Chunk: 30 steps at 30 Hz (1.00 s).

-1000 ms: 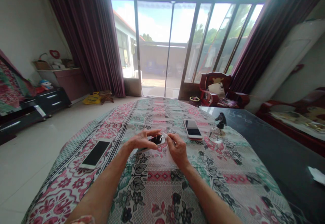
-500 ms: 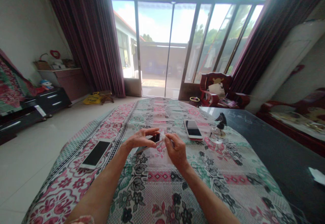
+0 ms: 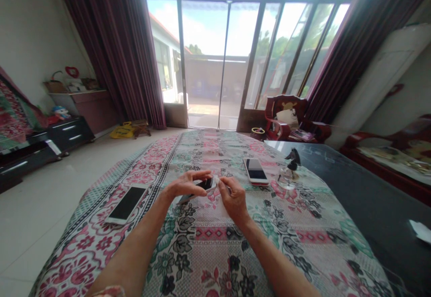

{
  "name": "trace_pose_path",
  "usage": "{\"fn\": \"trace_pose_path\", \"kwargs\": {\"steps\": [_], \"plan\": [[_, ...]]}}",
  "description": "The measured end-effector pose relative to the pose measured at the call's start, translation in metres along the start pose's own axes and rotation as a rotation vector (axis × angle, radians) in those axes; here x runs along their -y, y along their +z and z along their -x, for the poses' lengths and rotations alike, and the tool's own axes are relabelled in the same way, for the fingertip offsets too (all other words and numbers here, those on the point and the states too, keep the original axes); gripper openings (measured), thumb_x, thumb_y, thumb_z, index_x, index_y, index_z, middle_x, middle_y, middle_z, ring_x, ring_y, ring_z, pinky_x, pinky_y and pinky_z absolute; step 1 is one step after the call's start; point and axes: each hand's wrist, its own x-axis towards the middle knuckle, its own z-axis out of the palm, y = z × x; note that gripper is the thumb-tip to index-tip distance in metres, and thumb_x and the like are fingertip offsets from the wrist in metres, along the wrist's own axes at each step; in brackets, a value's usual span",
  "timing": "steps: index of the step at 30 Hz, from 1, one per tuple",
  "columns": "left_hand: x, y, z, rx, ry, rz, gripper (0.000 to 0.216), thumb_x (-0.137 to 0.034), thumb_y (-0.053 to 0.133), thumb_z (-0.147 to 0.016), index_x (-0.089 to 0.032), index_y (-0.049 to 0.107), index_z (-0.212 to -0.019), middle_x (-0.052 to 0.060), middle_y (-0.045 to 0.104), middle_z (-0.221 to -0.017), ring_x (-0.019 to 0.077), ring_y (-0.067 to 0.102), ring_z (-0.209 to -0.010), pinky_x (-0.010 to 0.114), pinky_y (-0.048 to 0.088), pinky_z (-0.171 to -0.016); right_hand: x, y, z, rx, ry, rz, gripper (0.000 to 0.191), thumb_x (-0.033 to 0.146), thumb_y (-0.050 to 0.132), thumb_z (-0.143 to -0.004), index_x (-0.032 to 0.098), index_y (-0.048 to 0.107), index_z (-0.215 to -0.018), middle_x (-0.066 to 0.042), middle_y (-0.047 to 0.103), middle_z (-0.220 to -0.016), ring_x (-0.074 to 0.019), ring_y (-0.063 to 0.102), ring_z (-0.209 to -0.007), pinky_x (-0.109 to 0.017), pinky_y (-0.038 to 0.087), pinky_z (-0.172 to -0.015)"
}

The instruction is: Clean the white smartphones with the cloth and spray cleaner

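A smartphone (image 3: 206,184) with a dark screen and pale edge lies tilted between my hands, low over the tablecloth. My left hand (image 3: 184,185) curves around it, thumb on the near side and fingers on the far side, gripping its edges. Pinched in my right hand (image 3: 233,199) is a small white piece, tissue or thin cloth (image 3: 216,181), touching the phone's right end. Much of this piece is hidden by the fingers. A white smartphone (image 3: 127,204) lies face up to the left, and another white smartphone (image 3: 256,172) lies beyond my right hand.
Right of the far phone stands a clear glass object with a black horse-head figure (image 3: 292,162). The patterned tablecloth (image 3: 229,243) covers the round table. A dark tabletop (image 3: 357,198) adjoins on the right, with a white paper (image 3: 420,231) on it.
The white piece shows slightly less above my right fingertips at the phone's right end. Both hands stay almost in the same place.
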Motion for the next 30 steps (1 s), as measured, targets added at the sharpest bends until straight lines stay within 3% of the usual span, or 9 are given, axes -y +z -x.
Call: {"fn": "trace_pose_path", "kwargs": {"steps": [5,10,19,25,30], "plan": [[-0.002,-0.006,0.005,-0.102,0.025,0.184,0.079,-0.023,0.081,-0.057,-0.02,0.054,-0.132,0.011,0.062,-0.127,0.0311,0.051,-0.122,0.046,0.04,-0.103,0.017,-0.003,-0.002,0.119,0.007,-0.174,0.019,0.028,0.051,-0.087,0.019,0.067,-0.083,-0.003,0.068,-0.079,-0.0158,0.061,-0.073,-0.026,0.048,-0.07],[-0.001,-0.009,0.006,-0.118,0.061,0.307,0.077,-0.022,0.082,-0.056,-0.02,0.057,-0.129,0.012,0.062,-0.128,0.0317,0.052,-0.121,0.047,0.039,-0.103,0.01,-0.001,0.0,0.102,0.075,-0.165,0.018,0.028,0.053,-0.086,0.017,0.067,-0.083,-0.004,0.069,-0.079,-0.0159,0.062,-0.073,-0.025,0.048,-0.069],[0.0,-0.004,0.003,0.06,0.079,0.278,0.075,-0.016,0.082,-0.055,-0.021,0.06,-0.127,0.008,0.065,-0.124,0.0294,0.054,-0.121,0.048,0.029,-0.111,-0.002,-0.002,-0.004,-0.079,0.123,-0.071,0.021,0.034,0.054,-0.087,0.018,0.066,-0.088,-0.004,0.069,-0.083,-0.0172,0.063,-0.079,-0.027,0.048,-0.075],[-0.003,-0.003,0.003,0.139,0.069,0.245,0.079,-0.014,0.082,-0.053,-0.022,0.058,-0.128,0.008,0.063,-0.127,0.0293,0.051,-0.125,0.048,0.027,-0.113,-0.005,0.001,-0.001,-0.055,0.058,0.002,0.02,0.031,0.053,-0.088,0.018,0.067,-0.087,-0.004,0.067,-0.081,-0.017,0.062,-0.078,-0.028,0.047,-0.074],[-0.006,-0.006,0.006,0.099,0.047,0.271,0.078,-0.013,0.081,-0.052,-0.02,0.06,-0.127,0.008,0.065,-0.125,0.0302,0.051,-0.125,0.048,0.028,-0.112,0.011,0.004,0.003,-0.025,-0.018,0.0,0.017,0.028,0.053,-0.09,0.018,0.067,-0.088,-0.005,0.066,-0.082,-0.016,0.061,-0.078,-0.027,0.047,-0.073]]}}
